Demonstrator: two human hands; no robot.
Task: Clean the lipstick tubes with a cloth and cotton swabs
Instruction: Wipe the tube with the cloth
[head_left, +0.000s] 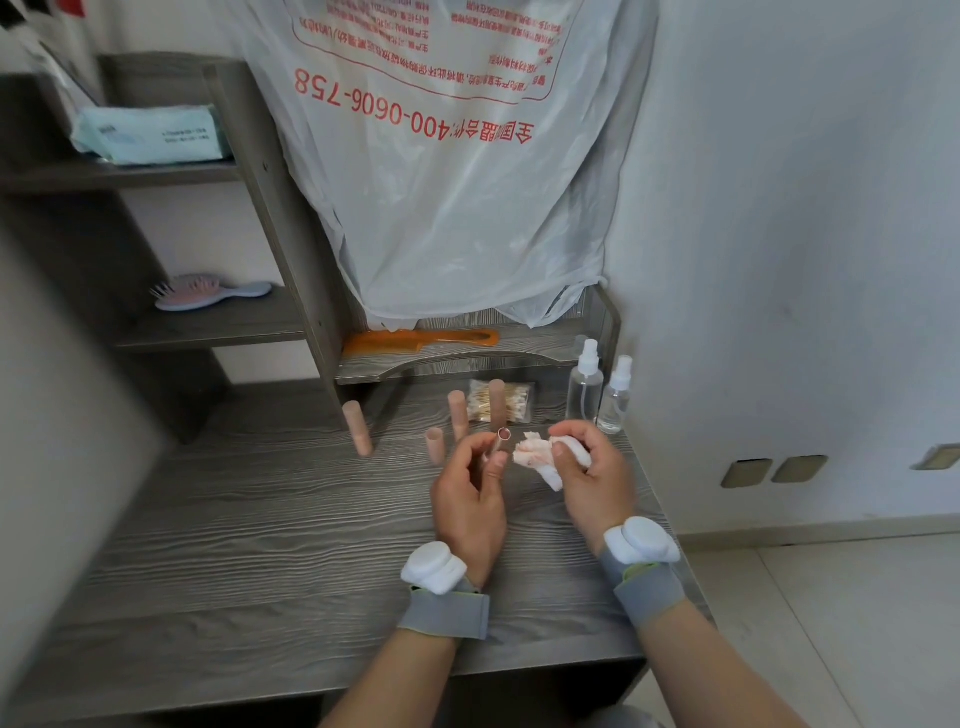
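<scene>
left hand (470, 501) pinching a tube (500, 442) at frame centre, right hand (592, 470) gripping a stained cloth (535, 453) just beside it, four pink tubes (458, 420) behind

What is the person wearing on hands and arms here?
Bare forearms, no sleeves or gloves. Behind the left hand sits a grey fabric wrist strap topped by a rounded white pod; the right hand has a matching strap and pod.
</scene>
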